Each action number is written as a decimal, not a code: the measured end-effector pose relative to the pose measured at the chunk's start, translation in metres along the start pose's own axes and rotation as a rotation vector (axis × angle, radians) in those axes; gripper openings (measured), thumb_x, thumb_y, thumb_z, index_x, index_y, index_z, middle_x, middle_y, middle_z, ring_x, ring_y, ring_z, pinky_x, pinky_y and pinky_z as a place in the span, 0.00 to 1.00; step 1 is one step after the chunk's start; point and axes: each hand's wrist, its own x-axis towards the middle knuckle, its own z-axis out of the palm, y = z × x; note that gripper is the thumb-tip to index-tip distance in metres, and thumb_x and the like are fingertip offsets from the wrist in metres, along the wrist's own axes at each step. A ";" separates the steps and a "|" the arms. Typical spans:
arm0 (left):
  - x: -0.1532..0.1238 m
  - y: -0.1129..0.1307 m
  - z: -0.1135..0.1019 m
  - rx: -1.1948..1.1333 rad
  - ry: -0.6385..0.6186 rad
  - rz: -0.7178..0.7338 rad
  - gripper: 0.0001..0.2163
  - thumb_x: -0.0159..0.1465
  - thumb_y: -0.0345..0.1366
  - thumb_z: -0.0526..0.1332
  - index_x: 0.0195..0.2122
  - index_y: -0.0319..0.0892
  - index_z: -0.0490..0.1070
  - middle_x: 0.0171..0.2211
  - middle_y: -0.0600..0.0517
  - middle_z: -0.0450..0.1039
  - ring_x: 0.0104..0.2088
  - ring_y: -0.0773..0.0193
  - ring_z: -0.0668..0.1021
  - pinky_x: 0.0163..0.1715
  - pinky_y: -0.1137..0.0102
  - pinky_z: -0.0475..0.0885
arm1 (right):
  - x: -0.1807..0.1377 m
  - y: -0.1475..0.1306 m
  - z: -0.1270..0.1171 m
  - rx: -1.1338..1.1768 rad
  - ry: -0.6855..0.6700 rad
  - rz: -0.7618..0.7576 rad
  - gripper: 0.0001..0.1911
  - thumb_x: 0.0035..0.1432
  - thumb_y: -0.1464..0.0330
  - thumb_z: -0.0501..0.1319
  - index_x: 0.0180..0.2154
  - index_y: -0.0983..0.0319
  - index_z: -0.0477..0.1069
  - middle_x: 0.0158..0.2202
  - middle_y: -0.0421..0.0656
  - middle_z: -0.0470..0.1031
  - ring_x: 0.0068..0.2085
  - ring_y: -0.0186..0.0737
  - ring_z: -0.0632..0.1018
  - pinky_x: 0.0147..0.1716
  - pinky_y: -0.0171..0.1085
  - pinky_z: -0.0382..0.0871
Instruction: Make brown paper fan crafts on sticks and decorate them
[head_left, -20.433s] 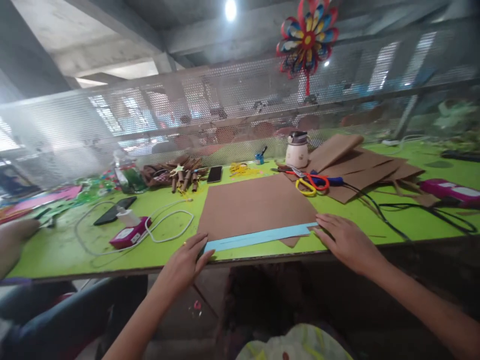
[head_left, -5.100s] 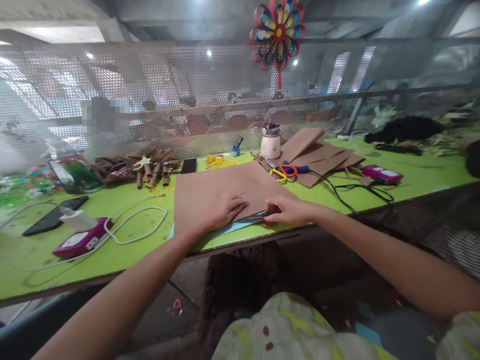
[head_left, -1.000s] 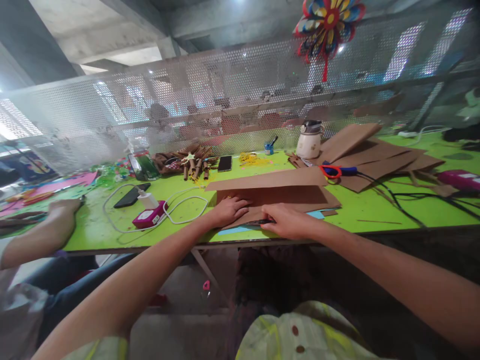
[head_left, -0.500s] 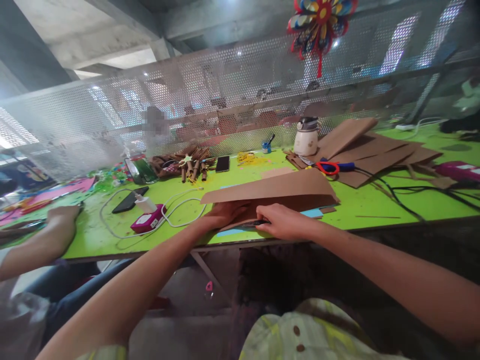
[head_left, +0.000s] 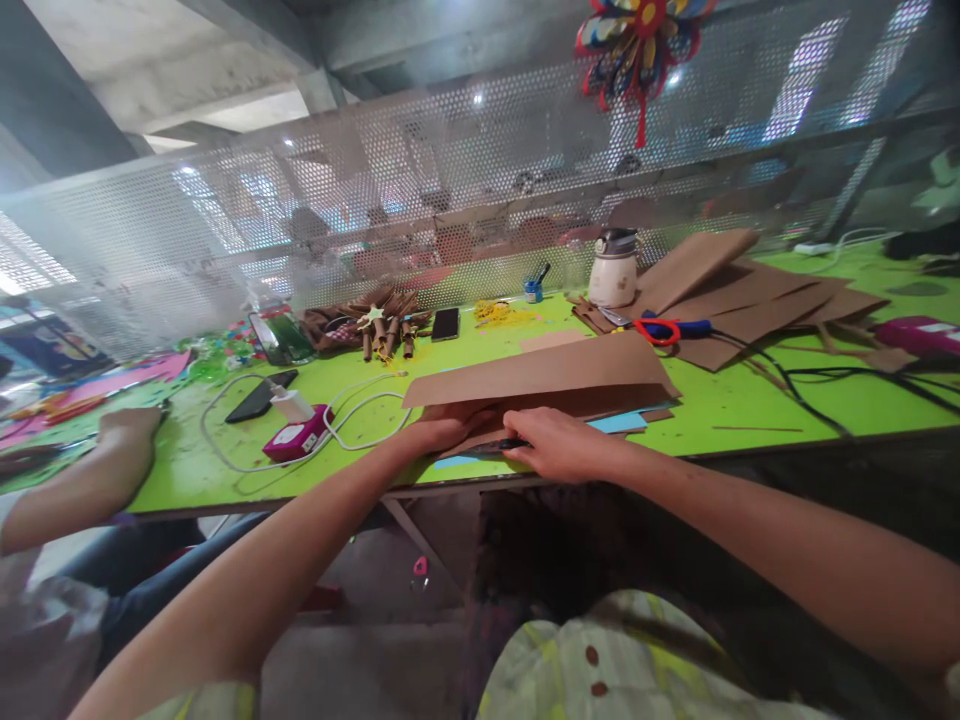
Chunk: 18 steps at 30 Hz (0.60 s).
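Note:
A large sheet of brown paper point(head_left: 547, 372) is folded over at the table's front edge, its upper flap standing raised. My left hand point(head_left: 448, 428) lies flat on the lower layer, with its fingers reaching under the flap and partly hidden. My right hand point(head_left: 553, 442) is closed around a slim black craft knife point(head_left: 495, 446), which points left along the paper's near edge. Below the brown paper, parts of a light blue sheet point(head_left: 619, 423) stick out at the right and at the front.
Behind stand a cream bottle point(head_left: 613, 275), red-handled scissors point(head_left: 657, 331) and stacked brown paper point(head_left: 739, 300). Two phones, rolled brown tubes point(head_left: 387, 338) and a purple power strip point(head_left: 296, 436) with a white cable are farther left. Another person's hand point(head_left: 131, 430) rests at far left.
My right hand has slid slightly left along the near edge with the craft knife. My left hand stays on the paper under the flap.

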 end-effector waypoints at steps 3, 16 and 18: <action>0.001 -0.002 0.004 0.003 0.009 -0.035 0.19 0.65 0.45 0.46 0.53 0.50 0.65 0.51 0.55 0.70 0.53 0.59 0.67 0.53 0.65 0.60 | 0.000 -0.003 -0.001 -0.007 -0.017 0.004 0.09 0.58 0.63 0.55 0.35 0.62 0.65 0.36 0.48 0.74 0.37 0.42 0.74 0.30 0.34 0.55; 0.005 -0.014 0.011 0.061 -0.020 -0.001 0.20 0.61 0.39 0.50 0.55 0.47 0.63 0.51 0.54 0.69 0.54 0.56 0.66 0.53 0.65 0.61 | 0.018 -0.024 0.004 -0.007 -0.032 -0.035 0.09 0.57 0.63 0.55 0.36 0.62 0.65 0.38 0.49 0.75 0.39 0.45 0.75 0.30 0.35 0.57; 0.005 -0.013 0.012 0.066 -0.023 -0.028 0.19 0.62 0.40 0.50 0.54 0.46 0.63 0.50 0.53 0.70 0.54 0.56 0.66 0.53 0.65 0.61 | 0.017 -0.023 0.004 -0.007 -0.023 -0.043 0.09 0.57 0.64 0.55 0.36 0.62 0.65 0.38 0.48 0.75 0.39 0.45 0.75 0.29 0.35 0.57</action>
